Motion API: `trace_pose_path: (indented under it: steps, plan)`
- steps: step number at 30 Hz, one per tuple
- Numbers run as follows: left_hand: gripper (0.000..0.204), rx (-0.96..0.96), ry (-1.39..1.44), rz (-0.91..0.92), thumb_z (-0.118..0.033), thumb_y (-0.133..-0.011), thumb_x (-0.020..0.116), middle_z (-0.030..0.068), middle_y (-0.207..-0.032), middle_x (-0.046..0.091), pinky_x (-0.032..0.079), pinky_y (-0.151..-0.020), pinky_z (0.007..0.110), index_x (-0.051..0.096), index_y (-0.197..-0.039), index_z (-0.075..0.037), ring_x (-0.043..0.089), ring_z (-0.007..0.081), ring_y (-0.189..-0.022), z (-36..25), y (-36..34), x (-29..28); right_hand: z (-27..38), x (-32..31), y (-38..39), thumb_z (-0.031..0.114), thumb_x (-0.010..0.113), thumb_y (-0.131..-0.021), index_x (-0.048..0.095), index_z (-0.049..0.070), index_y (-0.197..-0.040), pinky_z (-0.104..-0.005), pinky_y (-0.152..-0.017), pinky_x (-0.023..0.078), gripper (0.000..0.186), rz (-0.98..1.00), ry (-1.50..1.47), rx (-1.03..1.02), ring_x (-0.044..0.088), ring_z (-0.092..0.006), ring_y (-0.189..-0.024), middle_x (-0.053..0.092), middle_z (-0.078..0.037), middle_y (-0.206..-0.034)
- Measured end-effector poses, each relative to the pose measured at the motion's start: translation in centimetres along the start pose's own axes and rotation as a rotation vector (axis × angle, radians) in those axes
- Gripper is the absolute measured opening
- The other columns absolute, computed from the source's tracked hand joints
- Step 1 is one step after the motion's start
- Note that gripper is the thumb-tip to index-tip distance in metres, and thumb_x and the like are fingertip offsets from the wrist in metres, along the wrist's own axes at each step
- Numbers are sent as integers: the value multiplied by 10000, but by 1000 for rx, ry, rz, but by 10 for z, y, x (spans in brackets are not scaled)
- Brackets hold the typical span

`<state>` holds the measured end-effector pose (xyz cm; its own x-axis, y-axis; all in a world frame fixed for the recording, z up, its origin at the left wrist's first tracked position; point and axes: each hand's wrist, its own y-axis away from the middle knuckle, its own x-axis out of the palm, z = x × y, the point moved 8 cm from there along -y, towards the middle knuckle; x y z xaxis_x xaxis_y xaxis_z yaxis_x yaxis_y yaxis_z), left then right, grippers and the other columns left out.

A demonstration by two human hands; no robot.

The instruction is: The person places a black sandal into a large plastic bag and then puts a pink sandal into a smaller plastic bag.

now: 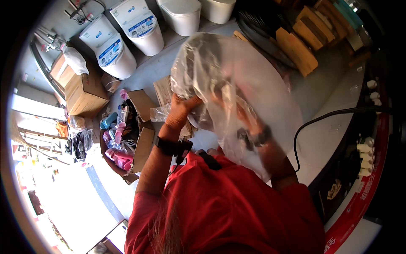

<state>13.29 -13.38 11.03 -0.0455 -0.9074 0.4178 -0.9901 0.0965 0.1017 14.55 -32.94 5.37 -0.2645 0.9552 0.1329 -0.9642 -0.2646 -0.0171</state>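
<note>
The clear plastic bag point(230, 70) is held out front, left edge clutched by the left hand point(185, 108), bulk fanned rightward, nearer the right hand point(250, 119), whose grip can't really be told.

1. Grey floor point(141, 78) under most of the stuff.
2. Along its far side: white toilets point(148, 40) upright in a row, two with blue-and-white labels.
3. On floor, left: big brown carton point(86, 95), white plastic bag point(76, 60) on top.
4. Just nearer: open cardboard box point(144, 146), flaps splayed, holding pink and blue slippers point(119, 132) in a jumble.
5. Right of that: flat brown cardboard point(162, 90) on floor, partly hidden.
6. Upper right: brown wooden boards point(296, 51), footing too dark to tell.
</note>
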Motion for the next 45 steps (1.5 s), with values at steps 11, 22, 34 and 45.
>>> trace_pose_path:
  steps: [11,22,34,45]
  plan:
    - [414,21,277,-158,-153,-865,549,108,-1117,593,491,-883,329,467,-1237,8,594,222,-1009,5,-14,-113,5,-75,64,113,633,-848,428,20,-1307,-309,-856,455,511,13,120,191,543,-159,-1050,572,-76,-1145]
    - [473,20,231,-128,-337,-900,515,88,-1165,585,461,-910,337,490,-1256,-26,565,219,-1068,-27,21,-120,-23,-198,45,230,806,-598,342,-7,-1336,-435,-1002,353,903,-642,1170,-158,436,-375,-1196,460,-228,-1285]
    - [516,12,279,-278,-405,-901,523,64,-1228,548,426,-964,341,467,-1296,-78,529,214,-1114,-3,57,-175,-134,-207,-18,268,743,-748,421,-36,-1298,-367,-987,349,706,-404,145,232,462,-200,-1181,516,-119,-1251]
    - [657,-21,101,-380,-539,-859,538,54,-1311,482,391,-1000,375,404,-1345,-118,481,238,-1169,0,91,-201,-244,-150,2,458,737,-685,358,76,-1342,-409,-968,297,849,-444,39,655,393,-254,-1212,425,-90,-1317]
